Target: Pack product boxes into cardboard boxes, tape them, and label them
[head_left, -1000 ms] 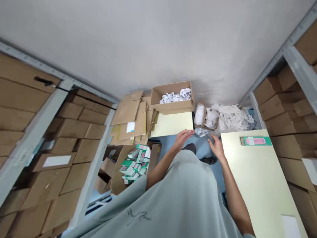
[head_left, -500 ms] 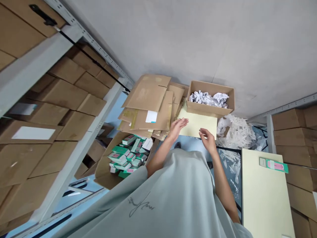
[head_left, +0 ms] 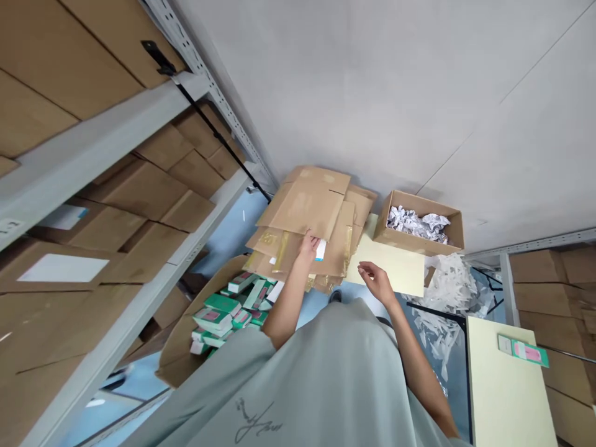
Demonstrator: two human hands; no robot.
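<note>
My left hand [head_left: 307,249] reaches over a stack of flattened cardboard boxes [head_left: 307,202], its fingers stretched out at the near edge of the top sheet. Whether the fingertips touch that sheet is hard to tell. A white label [head_left: 321,249] shows on the sheet just beneath, beside the fingers. My right hand [head_left: 378,284] hovers by the near edge of a cream tabletop [head_left: 395,264], fingers loosely bent and holding nothing. An open carton [head_left: 388,234] of crumpled paper [head_left: 416,223] stands further back on that tabletop.
At lower left, a large open carton [head_left: 179,347] holds several green and white small boxes [head_left: 223,304]. Shelves with brown cartons [head_left: 139,180] rise on the left. White packing scraps [head_left: 449,282] lie at right, near another cream table [head_left: 507,397] bearing a green box [head_left: 524,351].
My left hand has moved left, from beside the cream tabletop onto the cardboard stack. My right hand stays near the tabletop edge, slightly lower in view. The camera view has shifted.
</note>
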